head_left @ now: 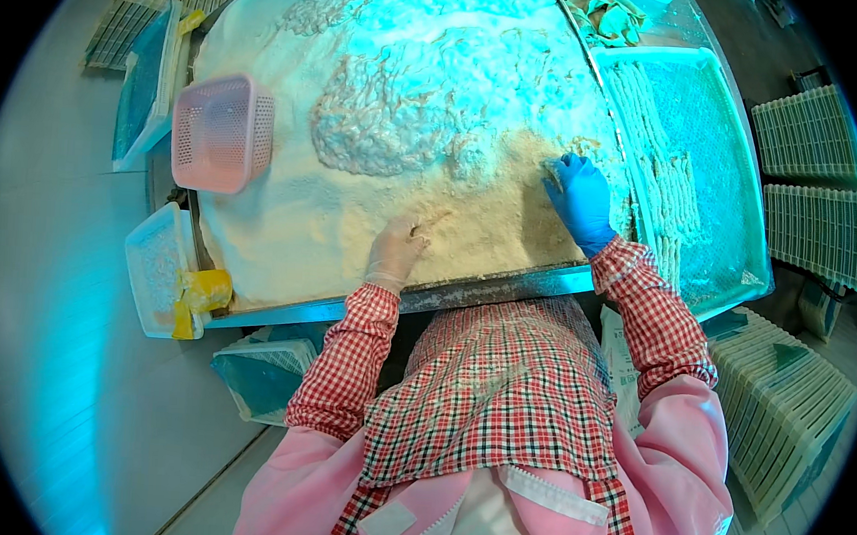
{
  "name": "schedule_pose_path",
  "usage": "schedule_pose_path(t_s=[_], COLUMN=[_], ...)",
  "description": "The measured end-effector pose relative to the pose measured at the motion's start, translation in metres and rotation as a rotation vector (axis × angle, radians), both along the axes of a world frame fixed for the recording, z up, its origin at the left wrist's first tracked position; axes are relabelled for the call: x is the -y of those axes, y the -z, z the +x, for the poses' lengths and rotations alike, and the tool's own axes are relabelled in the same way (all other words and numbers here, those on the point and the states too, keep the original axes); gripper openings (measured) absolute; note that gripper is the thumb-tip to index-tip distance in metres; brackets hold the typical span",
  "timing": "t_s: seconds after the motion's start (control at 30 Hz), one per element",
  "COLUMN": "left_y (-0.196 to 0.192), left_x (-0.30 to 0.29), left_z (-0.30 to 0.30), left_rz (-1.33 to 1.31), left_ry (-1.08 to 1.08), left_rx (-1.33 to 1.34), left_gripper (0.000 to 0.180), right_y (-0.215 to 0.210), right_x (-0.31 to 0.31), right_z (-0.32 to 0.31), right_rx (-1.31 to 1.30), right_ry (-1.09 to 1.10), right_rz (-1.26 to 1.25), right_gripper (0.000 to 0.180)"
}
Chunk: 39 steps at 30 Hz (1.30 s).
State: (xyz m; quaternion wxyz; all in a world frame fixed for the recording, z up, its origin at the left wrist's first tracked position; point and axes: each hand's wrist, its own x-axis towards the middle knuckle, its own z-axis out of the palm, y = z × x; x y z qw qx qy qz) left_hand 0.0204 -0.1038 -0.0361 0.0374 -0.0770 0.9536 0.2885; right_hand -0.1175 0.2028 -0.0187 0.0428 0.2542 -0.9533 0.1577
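My left hand (397, 251), in a thin see-through glove, rests low over the pale powder (299, 220) near the table's front edge. Its fingers curl inward, and whatever they may hold is hidden. Farther right, my right hand (580, 200) wears a blue glove and is bent closed at the table's right side; its fingertips touch or hover just above the powder, and I cannot make out anything in them. Beyond both hands spreads a heap of wet, shiny, pale pieces (384, 118). Beside my right hand lies a tray (759, 239) with rows of whitish strips (673, 199).
A pink perforated basket (223, 137) sits at the table's left edge. Below it, a white bin (149, 270) has a yellow cloth-like thing (206, 290) over its rim. Stacked slatted trays (784, 397) stand on the floor at right, with more at far left (145, 15).
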Motion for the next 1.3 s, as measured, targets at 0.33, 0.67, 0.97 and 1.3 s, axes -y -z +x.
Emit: schedule_pose_path(t_s=[0.33, 0.67, 0.97, 1.3], left_y=[-0.009, -0.068, -0.062, -0.039], left_x=[0.028, -0.059, -0.076, -0.090], left_z=[0.005, -0.022, -0.032, -0.047], left_rz=[1.252, 0.927, -0.043, 0.224], left_ry=[-0.542, -0.334, 0.037, 0.091], left_rx=[0.466, 0.114, -0.365, -0.319], left_gripper=[0.026, 0.032, 0.047, 0.052], right_y=[-0.003, -0.008, -0.007, 0.012], right_x=[0.006, 0.066, 0.104, 0.132], right_z=[-0.003, 0.048, 0.073, 0.101], right_rx=[0.149, 1.556, 1.460, 1.422], right_ry=[-0.043, 0.398, 0.487, 0.520], right_rz=[-0.448, -1.672, -1.901, -2.542], right_gripper=[0.031, 0.036, 0.047, 0.052])
